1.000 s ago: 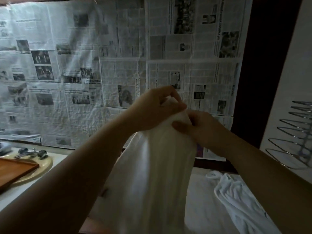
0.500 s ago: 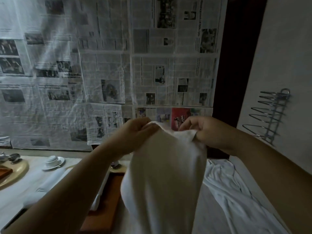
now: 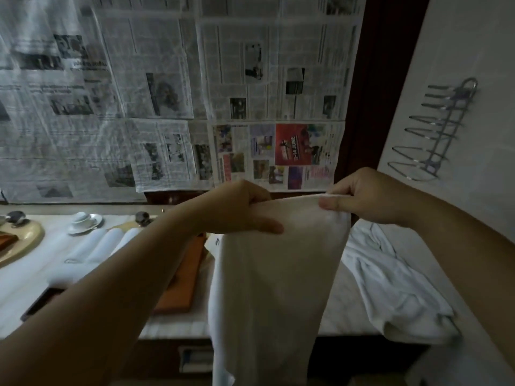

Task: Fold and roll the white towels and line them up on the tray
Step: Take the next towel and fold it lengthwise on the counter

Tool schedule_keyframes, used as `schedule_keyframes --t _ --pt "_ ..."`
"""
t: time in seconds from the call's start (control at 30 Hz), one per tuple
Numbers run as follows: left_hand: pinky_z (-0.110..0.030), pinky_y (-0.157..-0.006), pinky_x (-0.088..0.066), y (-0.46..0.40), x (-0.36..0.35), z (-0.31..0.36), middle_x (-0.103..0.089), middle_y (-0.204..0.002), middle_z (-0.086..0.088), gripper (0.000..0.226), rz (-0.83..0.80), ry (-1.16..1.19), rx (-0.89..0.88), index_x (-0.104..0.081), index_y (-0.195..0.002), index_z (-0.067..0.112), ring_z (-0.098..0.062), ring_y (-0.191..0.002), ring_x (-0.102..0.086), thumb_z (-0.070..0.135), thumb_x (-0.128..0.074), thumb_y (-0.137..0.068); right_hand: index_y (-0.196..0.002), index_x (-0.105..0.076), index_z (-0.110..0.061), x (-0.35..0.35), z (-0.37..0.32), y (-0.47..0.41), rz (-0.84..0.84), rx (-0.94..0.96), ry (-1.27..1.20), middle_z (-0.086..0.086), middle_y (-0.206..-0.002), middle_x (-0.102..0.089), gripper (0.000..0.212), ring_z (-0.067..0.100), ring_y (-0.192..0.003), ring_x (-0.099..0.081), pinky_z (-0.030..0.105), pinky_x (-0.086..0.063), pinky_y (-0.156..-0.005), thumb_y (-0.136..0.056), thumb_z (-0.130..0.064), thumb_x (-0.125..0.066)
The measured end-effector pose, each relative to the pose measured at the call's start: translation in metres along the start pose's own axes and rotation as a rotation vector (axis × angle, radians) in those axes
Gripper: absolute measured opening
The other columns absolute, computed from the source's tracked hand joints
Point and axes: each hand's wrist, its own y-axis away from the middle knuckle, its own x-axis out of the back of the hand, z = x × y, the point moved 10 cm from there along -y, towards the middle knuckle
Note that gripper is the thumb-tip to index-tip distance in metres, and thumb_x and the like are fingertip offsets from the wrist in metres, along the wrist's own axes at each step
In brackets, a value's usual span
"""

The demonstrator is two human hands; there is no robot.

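Head view: towel (image 3: 273,280) hangs at frame centre, long axis vertical, top edge stretched level between both hands, lower end running off the bottom edge. Left hand (image 3: 239,211) pinches the top left corner, fingers curled behind, thumb in front. Right hand (image 3: 359,197) pinches the top right corner the same way. Cloth is white, soft, plain, faintly creased. Rolled towels (image 3: 103,246) lie side by side, centre left, on a brown tray (image 3: 181,285), smooth white cylinders. Crumpled white cloth (image 3: 390,282) sits lower right on the counter (image 3: 345,316). Newspaper (image 3: 195,93) covers the wall across the top. Wire rack (image 3: 434,135) hangs upper right.
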Motion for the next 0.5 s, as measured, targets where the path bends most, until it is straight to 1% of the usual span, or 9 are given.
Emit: schedule_keyframes --t 0.03,0.1,0.13,0.17,0.23,0.3,0.37,0.43,0.5 --pt "-0.017 -0.059 -0.047 0.002 -0.011 -0.009 -0.068 -0.075 0.016 0.031 -0.017 -0.010 0.004 -0.067 -0.076 0.036 -0.002 -0.071 -0.065 0.064 -0.082 -0.076 -0.098 -0.084 -0.020 -0.004 0.009 0.003 -0.029 -0.030 -0.018 -0.005 -0.090 -0.080 0.020 0.016 -0.084 -0.076 0.036 -0.063 -0.080 -0.097 -0.034 -0.070" --pt "-0.030 -0.063 -0.051 0.007 -0.025 -0.033 -0.067 -0.074 0.007 0.040 -0.006 -0.005 0.054 -0.069 -0.074 0.028 -0.010 -0.069 -0.063 0.064 -0.085 -0.073 -0.103 -0.083 -0.018 -0.012 0.028 0.007 -0.071 -0.069 -0.037 -0.007 -0.094 -0.080 0.020 0.016 -0.085 -0.077 0.032 -0.064 -0.074 -0.095 -0.032 -0.070" --pt "-0.031 -0.065 -0.052 0.010 -0.031 -0.046 -0.067 -0.074 0.004 0.043 -0.006 -0.008 0.083 -0.069 -0.075 0.025 -0.012 -0.069 -0.063 0.065 -0.084 -0.073 -0.102 -0.083 -0.019 -0.015 0.037 0.009 -0.077 -0.073 -0.035 -0.009 -0.093 -0.080 0.019 0.016 -0.084 -0.077 0.031 -0.064 -0.071 -0.095 -0.032 -0.071" --pt "-0.029 -0.063 -0.051 0.014 -0.036 -0.059 -0.066 -0.073 0.004 0.045 -0.011 -0.013 0.108 -0.070 -0.075 0.023 -0.011 -0.067 -0.062 0.066 -0.083 -0.073 -0.100 -0.084 -0.020 -0.017 0.047 0.010 -0.073 -0.080 -0.037 -0.010 -0.092 -0.080 0.017 0.016 -0.083 -0.076 0.030 -0.063 -0.069 -0.094 -0.031 -0.072" --pt "-0.026 -0.059 -0.045 0.021 -0.043 -0.082 -0.060 -0.065 0.005 0.047 0.000 -0.032 0.150 -0.067 -0.072 0.022 -0.007 -0.058 -0.054 0.067 -0.081 -0.074 -0.101 -0.083 -0.021 -0.021 0.066 0.012 -0.065 -0.094 -0.045 -0.010 -0.089 -0.080 0.015 0.016 -0.081 -0.076 0.029 -0.064 -0.068 -0.093 -0.030 -0.073" --pt "-0.029 -0.059 -0.042 0.027 -0.048 -0.104 -0.057 -0.064 0.000 0.051 0.035 -0.042 0.197 -0.065 -0.069 0.020 -0.007 -0.055 -0.048 0.069 -0.080 -0.075 -0.101 -0.083 -0.023 -0.020 0.085 0.013 -0.056 -0.116 -0.046 -0.008 -0.089 -0.080 0.015 0.015 -0.079 -0.076 0.030 -0.064 -0.069 -0.093 -0.030 -0.073" --pt "-0.030 -0.061 -0.043 0.034 -0.048 -0.121 -0.063 -0.070 -0.002 0.048 0.077 -0.049 0.250 -0.071 -0.075 0.021 -0.009 -0.060 -0.052 0.068 -0.079 -0.076 -0.098 -0.084 -0.021 -0.018 0.100 0.013 -0.045 -0.119 -0.040 -0.006 -0.089 -0.080 0.014 0.015 -0.077 -0.076 0.029 -0.064 -0.067 -0.093 -0.030 -0.074" --pt "-0.029 -0.068 -0.049 0.036 -0.049 -0.130 -0.069 -0.080 -0.002 0.042 0.102 -0.035 0.294 -0.077 -0.084 0.023 -0.013 -0.071 -0.060 0.064 -0.080 -0.078 -0.096 -0.084 -0.021 -0.018 0.114 0.011 -0.045 -0.127 -0.035 -0.004 -0.090 -0.079 0.015 0.015 -0.076 -0.076 0.028 -0.064 -0.067 -0.093 -0.031 -0.074" --pt "-0.030 -0.074 -0.052 0.034 -0.049 -0.132 -0.069 -0.084 0.000 0.039 0.116 -0.001 0.297 -0.080 -0.087 0.023 -0.014 -0.074 -0.059 0.061 -0.081 -0.078 -0.096 -0.085 -0.021 -0.022 0.125 0.007 -0.072 -0.127 -0.031 -0.005 -0.091 -0.079 0.016 0.015 -0.077 -0.076 0.027 -0.063 -0.067 -0.094 -0.032 -0.073"
